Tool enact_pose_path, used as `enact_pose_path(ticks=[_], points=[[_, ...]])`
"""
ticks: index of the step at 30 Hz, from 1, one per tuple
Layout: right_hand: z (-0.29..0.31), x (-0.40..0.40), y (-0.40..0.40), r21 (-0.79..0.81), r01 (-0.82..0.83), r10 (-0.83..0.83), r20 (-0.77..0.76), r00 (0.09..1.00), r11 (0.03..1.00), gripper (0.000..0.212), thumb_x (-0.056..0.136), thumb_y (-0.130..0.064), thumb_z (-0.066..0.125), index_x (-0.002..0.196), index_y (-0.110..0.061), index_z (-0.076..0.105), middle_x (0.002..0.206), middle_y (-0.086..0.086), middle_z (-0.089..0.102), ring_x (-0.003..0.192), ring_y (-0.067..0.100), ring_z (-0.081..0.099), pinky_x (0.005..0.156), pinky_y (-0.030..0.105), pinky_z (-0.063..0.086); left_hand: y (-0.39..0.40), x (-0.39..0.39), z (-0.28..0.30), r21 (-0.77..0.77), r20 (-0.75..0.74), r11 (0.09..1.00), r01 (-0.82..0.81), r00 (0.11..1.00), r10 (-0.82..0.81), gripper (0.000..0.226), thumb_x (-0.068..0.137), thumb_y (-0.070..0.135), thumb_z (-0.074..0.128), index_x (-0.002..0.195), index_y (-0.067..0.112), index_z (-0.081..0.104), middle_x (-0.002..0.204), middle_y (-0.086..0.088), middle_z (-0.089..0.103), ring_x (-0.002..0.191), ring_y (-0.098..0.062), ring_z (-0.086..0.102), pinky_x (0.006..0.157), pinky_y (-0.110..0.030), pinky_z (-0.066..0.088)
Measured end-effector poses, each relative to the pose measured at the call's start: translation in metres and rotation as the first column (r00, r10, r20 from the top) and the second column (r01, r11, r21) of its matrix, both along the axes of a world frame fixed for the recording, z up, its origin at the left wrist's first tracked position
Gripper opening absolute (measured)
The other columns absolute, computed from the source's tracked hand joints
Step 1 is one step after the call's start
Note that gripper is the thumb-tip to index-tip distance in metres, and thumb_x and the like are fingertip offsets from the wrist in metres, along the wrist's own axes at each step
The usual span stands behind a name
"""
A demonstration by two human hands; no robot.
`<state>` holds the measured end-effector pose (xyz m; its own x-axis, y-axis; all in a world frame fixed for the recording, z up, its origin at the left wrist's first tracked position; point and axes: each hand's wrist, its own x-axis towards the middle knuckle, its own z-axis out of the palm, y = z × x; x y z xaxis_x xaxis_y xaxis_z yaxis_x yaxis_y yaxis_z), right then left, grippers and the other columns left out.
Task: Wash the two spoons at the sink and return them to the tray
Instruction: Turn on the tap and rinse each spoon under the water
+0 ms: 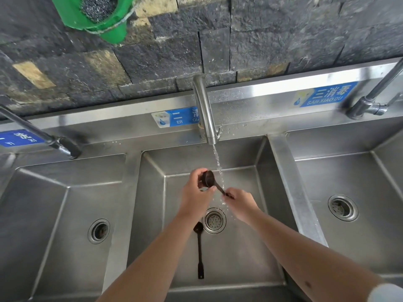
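Over the middle steel sink basin point(152, 205) I hold a dark brown spoon point(209, 178) with both hands. My left hand point(196, 192) wraps its fingers around the spoon's bowl. My right hand point(239, 203) pinches the end of the handle. Water runs from the middle faucet point(205, 110) and falls just right of the bowl, across the handle. A second dark spoon point(199, 249) lies flat on the basin floor, its bowl next to the round drain point(214, 220) and its handle pointing toward me. No tray is in view.
Steel basins with drains lie to the left point(65, 214) and right point(349, 192), each with its own faucet. Blue labels run along the steel backsplash. A green container point(96, 16) holding steel wool hangs on the dark stone wall at upper left.
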<state>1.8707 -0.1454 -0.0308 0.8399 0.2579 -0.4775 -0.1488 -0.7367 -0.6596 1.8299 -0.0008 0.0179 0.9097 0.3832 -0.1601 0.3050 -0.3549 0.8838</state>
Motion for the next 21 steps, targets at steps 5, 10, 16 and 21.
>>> enact_pose_path(ticks=[5, 10, 16, 21], points=[[0.006, 0.009, 0.005, 0.018, 0.039, -0.040, 0.064, 0.997, 0.999, 0.013, 0.087, -0.039, 0.053, 0.083, -0.031, 0.063, 0.068, -0.010, 0.057, 0.067, 0.014, 0.056, 0.048, 0.022, 0.033, 0.006, -0.005, 0.011, -0.005, 0.056, 0.995, -0.100, 0.993, 0.100, 0.050, 0.070, 0.006, 0.077, 0.092, 0.043, 0.052, 0.090, 0.018, 0.064, 0.080, 0.013, 0.062, 0.072, -0.002, 0.046], [0.008, 0.009, 0.011, 0.053, 0.029, -0.034, 0.087, 0.996, 0.998, 0.015, 0.088, -0.038, 0.057, 0.089, -0.025, 0.064, 0.072, -0.007, 0.057, 0.072, 0.017, 0.056, 0.052, 0.024, 0.034, 0.007, -0.012, 0.024, -0.077, 0.109, 0.986, -0.146, 0.982, 0.154, 0.047, 0.072, 0.004, 0.077, 0.094, 0.038, 0.053, 0.093, 0.014, 0.064, 0.076, 0.007, 0.064, 0.071, -0.009, 0.049], [0.010, 0.008, 0.015, 0.116, 0.040, -0.054, 0.112, 0.992, 0.992, 0.012, 0.084, -0.030, 0.064, 0.094, -0.024, 0.063, 0.078, -0.004, 0.062, 0.067, 0.010, 0.056, 0.050, 0.018, 0.036, 0.019, -0.023, 0.038, -0.189, 0.146, 0.964, -0.189, 0.965, 0.217, 0.044, 0.075, 0.006, 0.077, 0.110, 0.021, 0.055, 0.102, 0.004, 0.069, 0.082, 0.005, 0.067, 0.069, -0.003, 0.046], [0.010, 0.004, 0.014, 0.175, 0.063, -0.088, 0.136, 0.987, 0.982, 0.016, 0.080, -0.025, 0.067, 0.096, -0.024, 0.066, 0.080, -0.010, 0.060, 0.074, 0.011, 0.056, 0.059, 0.020, 0.040, 0.024, -0.029, 0.042, -0.315, 0.168, 0.922, -0.227, 0.942, 0.290, 0.043, 0.077, 0.001, 0.075, 0.108, 0.020, 0.052, 0.108, 0.005, 0.069, 0.084, 0.005, 0.067, 0.070, -0.006, 0.049]])
